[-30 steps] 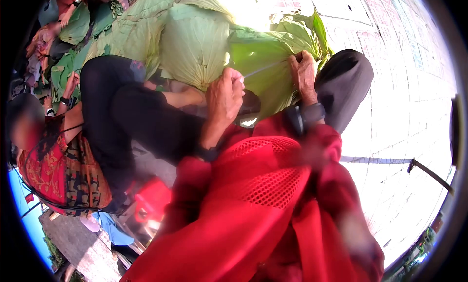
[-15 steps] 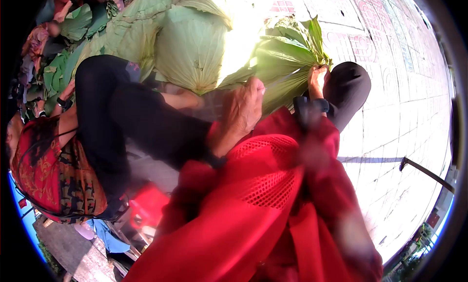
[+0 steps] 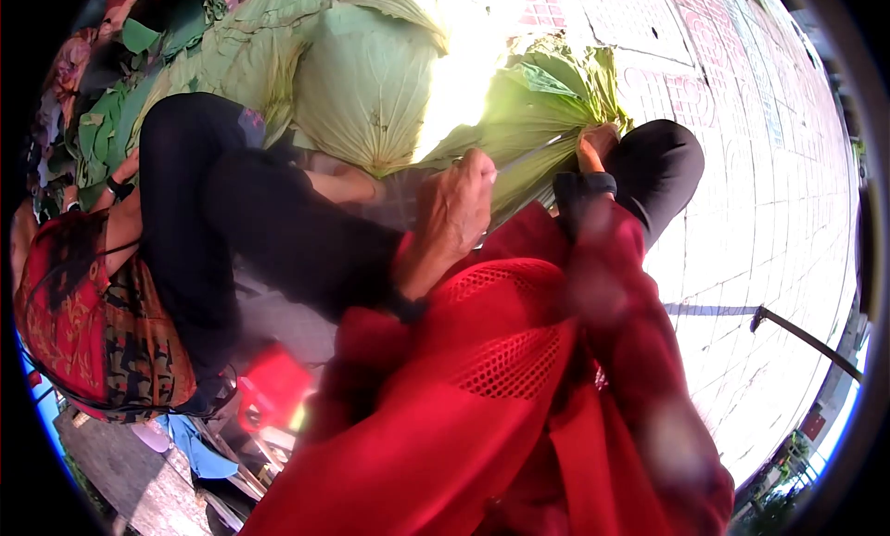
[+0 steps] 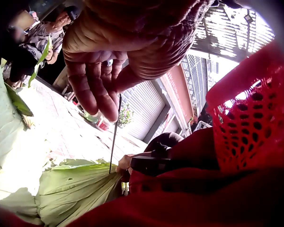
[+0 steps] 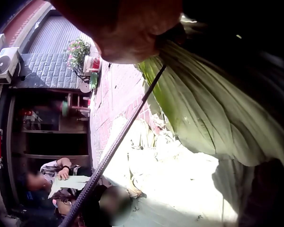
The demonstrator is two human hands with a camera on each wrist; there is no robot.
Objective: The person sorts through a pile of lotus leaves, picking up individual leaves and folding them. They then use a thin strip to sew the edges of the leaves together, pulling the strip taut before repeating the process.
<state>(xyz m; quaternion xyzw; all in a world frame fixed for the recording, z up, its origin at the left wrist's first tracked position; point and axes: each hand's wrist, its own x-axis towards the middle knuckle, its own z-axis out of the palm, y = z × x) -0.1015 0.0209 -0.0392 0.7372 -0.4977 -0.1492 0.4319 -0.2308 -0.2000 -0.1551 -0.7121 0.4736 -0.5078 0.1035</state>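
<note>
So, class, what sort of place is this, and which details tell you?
Probably an outdoor street or yard beside buildings: there is sunlit paving, a ribbed shutter and an air-conditioner unit.

A hand could pass over the pavement (image 3: 760,202) outside the right knee (image 3: 663,165); the cord (image 4: 114,146) crosses between left hand (image 3: 454,202) and right hand (image 3: 596,148), and dark-trousered legs (image 3: 278,223) block the left.
</note>
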